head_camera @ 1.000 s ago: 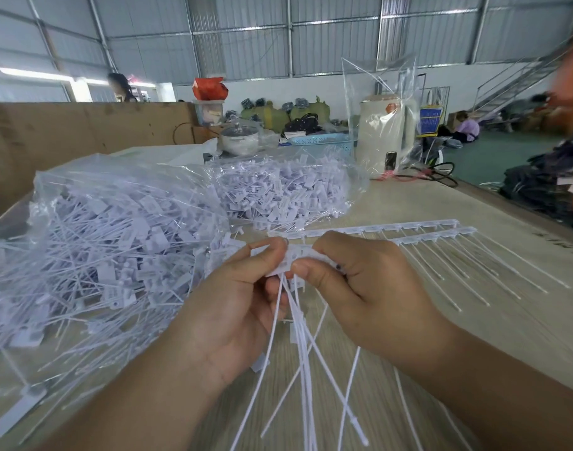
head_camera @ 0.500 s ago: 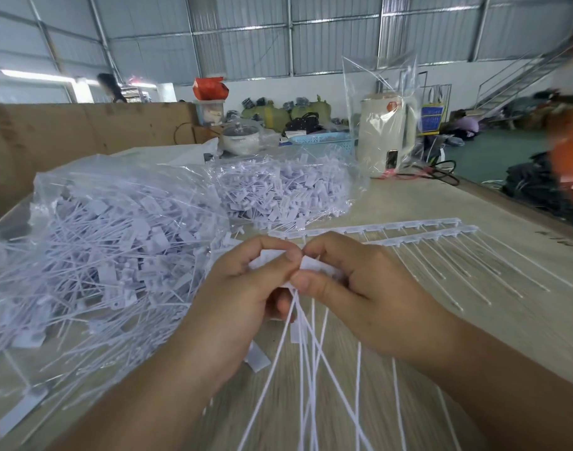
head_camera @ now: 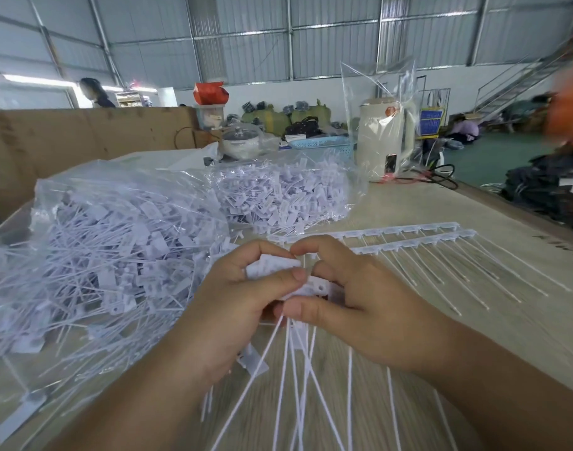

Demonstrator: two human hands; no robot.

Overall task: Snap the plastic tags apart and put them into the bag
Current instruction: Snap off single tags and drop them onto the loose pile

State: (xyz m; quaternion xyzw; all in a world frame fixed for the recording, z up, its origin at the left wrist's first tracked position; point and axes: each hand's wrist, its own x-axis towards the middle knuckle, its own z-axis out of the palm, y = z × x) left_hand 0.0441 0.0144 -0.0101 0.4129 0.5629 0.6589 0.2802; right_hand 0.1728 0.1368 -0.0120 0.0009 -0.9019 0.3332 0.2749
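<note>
Pale wooden tabletop (head_camera: 493, 320); big clear plastic bag (head_camera: 93, 242) of loose white tags lies left. Two uncut white tag strips (head_camera: 408, 239) rest right. Left hand (head_camera: 242, 307) and right hand (head_camera: 353, 297), fingers curled, pinch white plastic tag cluster (head_camera: 278, 271) between them, tails hanging.

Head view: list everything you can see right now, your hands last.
tag cluster: one, white, pinched between both hands, tails hanging toward the camera
tag strips: two, white, unsnapped, flat on the table right of the hands
near bag: one, clear, full of loose white tags, left
far bag: one, clear, tags inside, behind
table: one, pale wood
kettle: one, cream, inside a clear bag, far edge
basket: one, light blue, far back
left hand: gripping the cluster
right hand: gripping the cluster
</note>
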